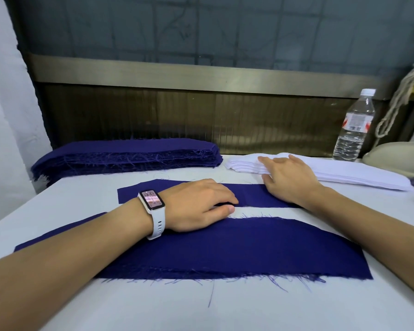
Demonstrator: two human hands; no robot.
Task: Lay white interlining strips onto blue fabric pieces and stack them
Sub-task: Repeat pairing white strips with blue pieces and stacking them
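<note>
Right hand [289, 177]: fingers straight and spread, lying flat on the left end of the strip stack [359, 173]. Grip wide, nothing lifted or pinched.

Left hand [201, 204]: rests on the far blue piece [256, 197], fingers loosely bent, thumb tip at the piece's near edge. It presses the cloth and no pinch is evident.

Position of work: the strip stack lies beyond and to the right of the far blue piece, just beside its right end. The right hand is plainly the nearer one. The left is well apart from the stack.

Long axis: strips and blue piece both run left to right across the tabletop [225, 306], the stack slanting slightly toward the near right.

Judgement: one strip must come off the top and travel left and toward the person, with only a slight turn to align.

Near blue piece [249, 247] lies bare. Blue stack [129, 154] sits at far left.
</note>
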